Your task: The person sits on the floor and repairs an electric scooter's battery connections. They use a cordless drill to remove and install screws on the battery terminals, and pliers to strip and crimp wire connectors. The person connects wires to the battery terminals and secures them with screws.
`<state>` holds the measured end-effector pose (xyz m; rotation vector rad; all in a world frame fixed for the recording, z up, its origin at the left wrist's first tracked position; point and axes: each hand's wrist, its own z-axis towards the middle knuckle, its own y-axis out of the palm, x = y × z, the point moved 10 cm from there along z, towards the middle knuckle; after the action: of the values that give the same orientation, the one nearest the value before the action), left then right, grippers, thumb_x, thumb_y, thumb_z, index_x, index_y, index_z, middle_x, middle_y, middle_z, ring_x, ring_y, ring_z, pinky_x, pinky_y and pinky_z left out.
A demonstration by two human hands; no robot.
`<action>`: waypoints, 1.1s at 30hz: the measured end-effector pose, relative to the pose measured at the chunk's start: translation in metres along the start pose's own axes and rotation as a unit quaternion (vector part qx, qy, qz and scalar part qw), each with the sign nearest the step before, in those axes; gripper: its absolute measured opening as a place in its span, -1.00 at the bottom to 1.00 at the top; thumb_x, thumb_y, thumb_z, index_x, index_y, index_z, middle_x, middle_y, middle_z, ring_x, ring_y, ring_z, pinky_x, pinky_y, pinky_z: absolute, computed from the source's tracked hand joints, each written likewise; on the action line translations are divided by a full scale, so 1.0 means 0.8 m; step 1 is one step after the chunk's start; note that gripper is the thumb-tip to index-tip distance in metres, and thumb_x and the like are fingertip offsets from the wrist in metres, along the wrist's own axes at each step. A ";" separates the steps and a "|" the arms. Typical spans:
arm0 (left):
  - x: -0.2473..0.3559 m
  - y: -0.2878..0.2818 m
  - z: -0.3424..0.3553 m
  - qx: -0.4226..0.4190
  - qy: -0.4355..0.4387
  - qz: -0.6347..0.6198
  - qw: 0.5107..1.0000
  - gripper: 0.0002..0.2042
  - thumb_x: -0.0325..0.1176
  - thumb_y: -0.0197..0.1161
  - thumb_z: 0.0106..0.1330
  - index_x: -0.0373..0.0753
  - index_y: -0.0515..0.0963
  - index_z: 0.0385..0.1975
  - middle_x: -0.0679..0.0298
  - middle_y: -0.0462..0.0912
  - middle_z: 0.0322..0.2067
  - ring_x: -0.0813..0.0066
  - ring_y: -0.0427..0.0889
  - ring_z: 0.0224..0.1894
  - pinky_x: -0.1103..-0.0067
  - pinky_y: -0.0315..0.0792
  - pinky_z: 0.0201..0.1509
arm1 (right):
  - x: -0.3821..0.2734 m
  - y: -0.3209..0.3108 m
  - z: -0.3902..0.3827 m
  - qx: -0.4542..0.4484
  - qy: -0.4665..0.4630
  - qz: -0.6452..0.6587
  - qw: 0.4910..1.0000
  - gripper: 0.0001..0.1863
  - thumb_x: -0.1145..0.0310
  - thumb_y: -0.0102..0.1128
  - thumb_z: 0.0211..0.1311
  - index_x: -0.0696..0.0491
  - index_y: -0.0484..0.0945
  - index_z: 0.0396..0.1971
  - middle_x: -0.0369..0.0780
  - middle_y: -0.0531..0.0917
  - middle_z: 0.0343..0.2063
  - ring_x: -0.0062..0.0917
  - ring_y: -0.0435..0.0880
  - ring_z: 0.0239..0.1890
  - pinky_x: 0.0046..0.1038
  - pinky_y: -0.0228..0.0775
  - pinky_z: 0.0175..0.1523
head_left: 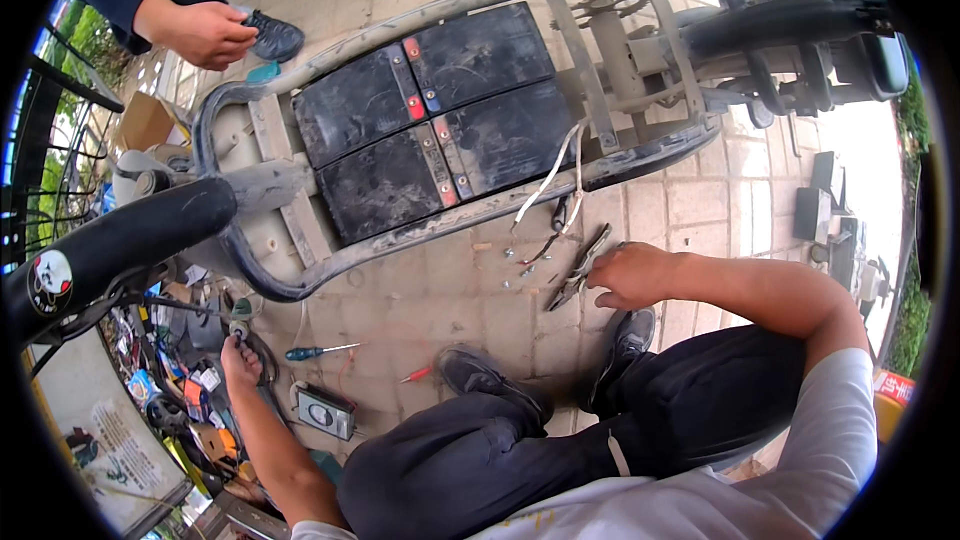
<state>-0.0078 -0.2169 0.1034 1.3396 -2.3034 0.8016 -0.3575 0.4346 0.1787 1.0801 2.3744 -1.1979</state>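
My right hand (pixel 637 275) is closed, fingers curled at a pair of pliers (pixel 577 275) above the paving. My left hand (pixel 240 360) is closed beside a pile of tools at the lower left; what it grips, near a dark cable, is too small to make out. Ahead lies an electric bike frame (pixel 372 232) with several black batteries (pixel 480 55) set in it, joined by strips with red and blue terminals. A pale wire (pixel 540 190) with bare ends hangs over the frame's near rail. Small screws (pixel 508 253) lie on the ground near the pliers.
A blue-handled screwdriver (pixel 305 353), a meter (pixel 325 412) and a red probe (pixel 417 374) lie between my left arm and feet. Another person's hand (pixel 208 35) is at the upper left. The handlebar grip (pixel 150 230) juts in at left; grey blocks (pixel 815 212) stand at right.
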 end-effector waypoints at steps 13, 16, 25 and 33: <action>0.095 0.056 -0.453 -0.136 0.170 0.444 0.869 -0.70 -0.19 0.15 0.36 -0.21 0.42 -0.57 0.48 0.32 -0.64 0.73 0.21 -0.65 0.65 0.05 -0.62 | -0.064 -0.004 0.051 -0.024 -0.154 0.002 0.988 -0.59 0.13 0.23 0.14 0.09 0.52 -0.10 -0.07 0.58 -0.18 -0.13 0.57 -0.04 -0.15 0.45 0.01; 0.077 0.138 -0.538 -0.212 0.222 0.565 0.766 -0.70 -0.21 0.26 0.26 -0.32 0.45 -0.54 0.26 0.40 -0.63 0.37 0.44 -0.59 0.49 0.26 -0.52 | -0.104 -0.007 0.049 0.004 -0.224 0.107 0.969 -0.31 0.07 0.29 0.12 0.08 0.32 0.20 0.01 0.47 0.05 -0.09 0.47 0.11 -0.20 0.38 0.15; -0.036 0.404 -0.687 -0.595 0.304 0.581 0.465 -0.71 -0.15 0.17 0.35 -0.30 0.43 -0.38 0.10 0.39 -0.48 -0.03 0.43 -0.45 0.35 0.36 -0.36 | -0.180 -0.061 -0.037 0.166 -0.480 0.157 0.847 -0.17 0.19 0.30 0.08 -0.07 0.17 0.39 -0.11 0.41 0.23 -0.23 0.37 0.26 -0.07 -0.13 0.44; -0.022 0.504 -0.591 -0.496 0.316 0.588 0.555 -0.67 -0.12 0.24 0.31 -0.28 0.51 -0.17 0.27 0.45 -0.52 0.48 0.48 -0.37 0.46 0.39 -0.26 | -0.090 -0.102 -0.141 0.298 -0.304 0.298 0.854 -0.42 0.28 0.38 0.00 0.14 0.51 0.07 -0.06 0.62 -0.07 -0.17 0.64 -0.10 -0.30 0.48 0.07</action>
<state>-0.3408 0.2507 0.3417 -0.9847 -2.0376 0.0194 -0.3578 0.4554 0.3340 1.2202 1.0871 -1.7155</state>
